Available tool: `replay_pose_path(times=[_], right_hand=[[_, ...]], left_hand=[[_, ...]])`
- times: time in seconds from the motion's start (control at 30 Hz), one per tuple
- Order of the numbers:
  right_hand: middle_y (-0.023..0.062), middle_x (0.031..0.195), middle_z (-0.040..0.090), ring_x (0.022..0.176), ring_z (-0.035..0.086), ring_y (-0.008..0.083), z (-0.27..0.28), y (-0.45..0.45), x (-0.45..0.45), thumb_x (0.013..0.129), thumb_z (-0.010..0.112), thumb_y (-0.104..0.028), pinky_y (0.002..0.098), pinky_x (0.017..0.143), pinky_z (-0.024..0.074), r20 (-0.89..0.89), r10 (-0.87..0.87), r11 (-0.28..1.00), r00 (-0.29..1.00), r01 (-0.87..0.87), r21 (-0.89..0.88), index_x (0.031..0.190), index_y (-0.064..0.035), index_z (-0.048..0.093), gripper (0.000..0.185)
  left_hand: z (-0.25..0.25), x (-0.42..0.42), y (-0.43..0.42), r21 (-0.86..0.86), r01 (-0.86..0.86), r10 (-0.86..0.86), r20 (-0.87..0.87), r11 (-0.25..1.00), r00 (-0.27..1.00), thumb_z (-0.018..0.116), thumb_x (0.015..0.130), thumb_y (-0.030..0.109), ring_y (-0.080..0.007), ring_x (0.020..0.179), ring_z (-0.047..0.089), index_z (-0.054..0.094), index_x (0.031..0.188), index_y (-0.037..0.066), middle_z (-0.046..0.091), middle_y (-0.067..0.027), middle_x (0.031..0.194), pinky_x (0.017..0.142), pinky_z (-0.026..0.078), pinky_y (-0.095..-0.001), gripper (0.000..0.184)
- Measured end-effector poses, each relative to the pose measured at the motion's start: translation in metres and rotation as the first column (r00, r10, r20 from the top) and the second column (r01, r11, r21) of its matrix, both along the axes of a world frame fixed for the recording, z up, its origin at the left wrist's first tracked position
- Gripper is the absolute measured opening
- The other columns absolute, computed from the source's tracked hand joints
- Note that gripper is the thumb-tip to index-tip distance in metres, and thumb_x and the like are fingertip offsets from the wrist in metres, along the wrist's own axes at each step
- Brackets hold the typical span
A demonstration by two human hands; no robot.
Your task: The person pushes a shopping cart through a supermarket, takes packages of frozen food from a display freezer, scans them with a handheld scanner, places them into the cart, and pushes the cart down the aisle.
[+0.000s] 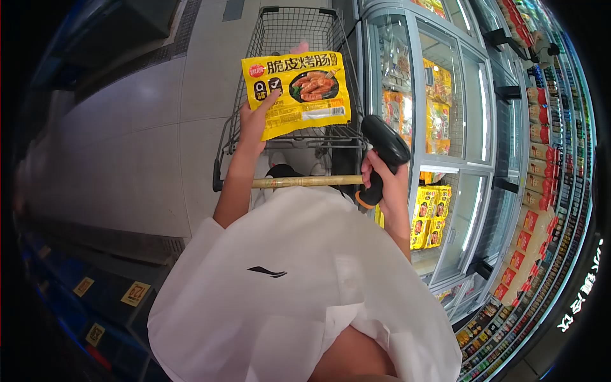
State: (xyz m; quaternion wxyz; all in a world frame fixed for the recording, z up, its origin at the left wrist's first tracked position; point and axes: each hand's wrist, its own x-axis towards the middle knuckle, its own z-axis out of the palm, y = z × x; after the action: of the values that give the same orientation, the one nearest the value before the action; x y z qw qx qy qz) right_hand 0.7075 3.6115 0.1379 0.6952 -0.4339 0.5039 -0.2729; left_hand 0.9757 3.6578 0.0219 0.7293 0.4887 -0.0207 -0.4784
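At the upper centre of the head view, the left hand (256, 121) is clamped on the left edge of a yellow package (289, 102), held over the wire cart (298, 9). Gripped at one side only, the package could sag or twist free and drop. Right of centre, well apart, the right hand (391, 181) wraps around a black scanner (388, 145). Neither palm seems closed on the handle (309, 182), so a bump might set the cart rolling.
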Motion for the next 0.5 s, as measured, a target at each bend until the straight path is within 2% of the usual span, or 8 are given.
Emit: replay_pose_path(times=[0.1,0.17,0.23,0.3,0.37,0.43,0.47,0.5], right_hand=[[0.0115,0.078,0.06,0.059,0.055,0.0139,0.009,-0.007,0.003,0.096,0.061,-0.012,0.024,0.047,0.0413,0.267,-0.136,0.987,0.954,0.108,0.118,0.101,0.0005,0.056,0.015],[0.0122,0.079,0.057,0.058,0.052,0.0138,0.009,-0.016,0.004,0.1,0.054,-0.018,0.022,0.047,0.0393,0.458,-0.183,0.972,0.87,0.089,0.218,0.103,0.0002,0.053,0.018],[0.0112,0.078,0.054,0.054,0.046,0.0114,0.005,-0.026,0.009,0.104,0.046,-0.028,0.0216,0.046,0.037,0.577,-0.194,0.966,0.793,0.053,0.252,0.106,-0.0017,0.05,0.026],[0.0101,0.077,0.053,0.051,0.043,0.0101,0.002,-0.038,0.025,0.105,0.042,-0.034,0.021,0.046,0.0361,0.652,-0.33,0.92,0.683,0.078,0.383,0.108,-0.0027,0.049,0.032],[0.0076,0.071,0.05,0.052,0.042,0.0114,-0.01,-0.057,0.042,0.105,0.035,-0.045,0.0225,0.05,0.0366,0.693,-0.289,0.93,0.661,0.021,0.368,0.111,-0.0048,0.048,0.043],[0.0065,0.065,0.048,0.052,0.043,0.0142,-0.033,-0.078,0.071,0.105,0.03,-0.051,0.0264,0.053,0.0371,0.705,-0.073,0.982,0.705,-0.071,0.174,0.115,-0.006,0.049,0.05],[0.0055,0.06,0.045,0.052,0.043,0.0162,-0.044,-0.089,0.083,0.104,0.028,-0.054,0.0291,0.056,0.0372,0.671,-0.121,0.964,0.731,-0.075,0.255,0.118,-0.0062,0.051,0.055],[0.0045,0.058,0.044,0.05,0.042,0.015,-0.062,-0.105,0.094,0.104,0.03,-0.054,0.0284,0.053,0.0368,0.713,-0.144,0.936,0.686,-0.139,0.323,0.117,-0.0038,0.053,0.056]], left_hand=[[-0.026,0.021,-0.009,0.118,0.017,-0.016,-0.005,0.993,1.0,0.074,0.088,0.01,-0.0176,0.088,0.071,0.063,0.11,0.002,0.071,-0.0088,0.104,0.073,0.058,-0.0306,0.026],[-0.06,0.043,-0.018,0.273,0.081,-0.082,-0.007,0.959,0.997,0.075,0.087,0.01,-0.0183,0.089,0.071,0.062,0.112,0.001,0.071,-0.0093,0.105,0.073,0.058,-0.0313,0.03],[-0.104,0.068,-0.032,0.327,0.157,-0.16,-0.018,0.932,0.987,0.075,0.086,0.01,-0.0186,0.088,0.072,0.061,0.112,0.0,0.071,-0.0097,0.104,0.073,0.058,-0.0317,0.031],[-0.146,0.088,-0.052,0.428,0.352,-0.371,-0.041,0.833,0.928,0.074,0.087,0.009,-0.0191,0.087,0.072,0.06,0.112,-0.001,0.071,-0.0101,0.103,0.072,0.059,-0.0325,0.031],[-0.219,0.097,-0.073,0.431,0.398,-0.402,-0.088,0.809,0.911,0.074,0.087,0.01,-0.0204,0.087,0.073,0.06,0.112,-0.001,0.071,-0.011,0.103,0.072,0.059,-0.033,0.032],[-0.275,0.097,-0.089,0.497,0.435,-0.445,-0.105,0.751,0.889,0.075,0.086,0.012,-0.0216,0.088,0.073,0.06,0.113,-0.001,0.071,-0.0121,0.106,0.073,0.06,-0.0338,0.034],[-0.297,0.096,-0.095,0.505,0.443,-0.447,-0.122,0.741,0.886,0.075,0.086,0.012,-0.0216,0.088,0.073,0.06,0.113,-0.001,0.071,-0.0121,0.106,0.073,0.06,-0.0338,0.034],[-0.318,0.094,-0.104,0.531,0.454,-0.446,-0.153,0.715,0.882,0.075,0.086,0.013,-0.0218,0.088,0.072,0.06,0.114,-0.001,0.07,-0.0125,0.107,0.073,0.06,-0.0341,0.034]])
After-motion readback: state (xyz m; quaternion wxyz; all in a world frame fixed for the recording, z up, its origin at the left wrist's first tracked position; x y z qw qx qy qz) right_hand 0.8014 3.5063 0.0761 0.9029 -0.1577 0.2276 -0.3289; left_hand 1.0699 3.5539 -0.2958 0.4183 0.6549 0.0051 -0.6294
